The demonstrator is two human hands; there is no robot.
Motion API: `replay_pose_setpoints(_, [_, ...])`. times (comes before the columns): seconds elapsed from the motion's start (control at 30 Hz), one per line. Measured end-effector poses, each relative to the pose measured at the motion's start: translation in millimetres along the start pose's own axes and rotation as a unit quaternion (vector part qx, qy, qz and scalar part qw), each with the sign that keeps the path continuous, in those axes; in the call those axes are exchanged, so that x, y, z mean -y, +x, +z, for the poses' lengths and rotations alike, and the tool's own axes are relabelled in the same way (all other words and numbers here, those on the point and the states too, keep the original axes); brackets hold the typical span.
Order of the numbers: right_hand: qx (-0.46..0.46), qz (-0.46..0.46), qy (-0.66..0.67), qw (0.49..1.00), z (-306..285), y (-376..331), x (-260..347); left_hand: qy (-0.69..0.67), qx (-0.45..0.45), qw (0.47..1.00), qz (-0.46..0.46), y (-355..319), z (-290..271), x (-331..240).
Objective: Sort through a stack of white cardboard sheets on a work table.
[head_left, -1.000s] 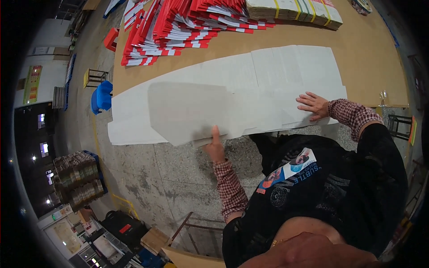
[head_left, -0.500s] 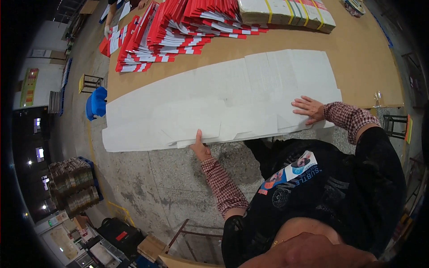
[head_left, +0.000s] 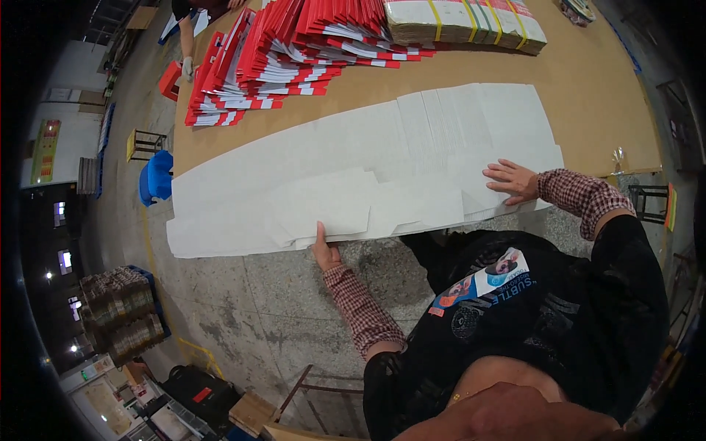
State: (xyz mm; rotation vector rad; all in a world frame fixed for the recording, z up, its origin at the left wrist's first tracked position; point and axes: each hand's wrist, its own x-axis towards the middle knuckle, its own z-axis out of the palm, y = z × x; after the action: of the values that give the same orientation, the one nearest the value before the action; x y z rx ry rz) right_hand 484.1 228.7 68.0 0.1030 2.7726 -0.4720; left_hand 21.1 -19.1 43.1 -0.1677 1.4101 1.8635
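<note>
Bare right hand [head_left: 517, 184] lay spread, apparently steadying overlapping, flat off-white paper sheets [head_left: 353, 162], while the left hand [head_left: 326, 252] pinched their near edge, thumb uppermost, seemingly for control.

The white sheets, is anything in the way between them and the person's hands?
Nothing visible is in the way. The left hand touches the near edge of the white sheets, and the right hand lies right on top of them.
</note>
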Motion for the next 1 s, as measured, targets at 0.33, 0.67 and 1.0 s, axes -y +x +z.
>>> replay_pose_setpoints(0.33, [-0.092,0.073,0.039,0.992,21.1,-8.1,3.0,0.214,-0.01,0.953,0.212,-61.5,62.0,-7.3])
replay_pose_setpoints(0.67, [-0.109,0.052,0.016,0.993,20.4,0.9,3.8,0.033,-0.036,0.999,0.006,15.5,3.1,0.1])
replay_pose_setpoints(1.0, [-0.081,0.102,0.046,0.99,26.2,-17.6,-2.6,0.271,0.01,0.945,0.184,-42.3,35.2,-13.6])
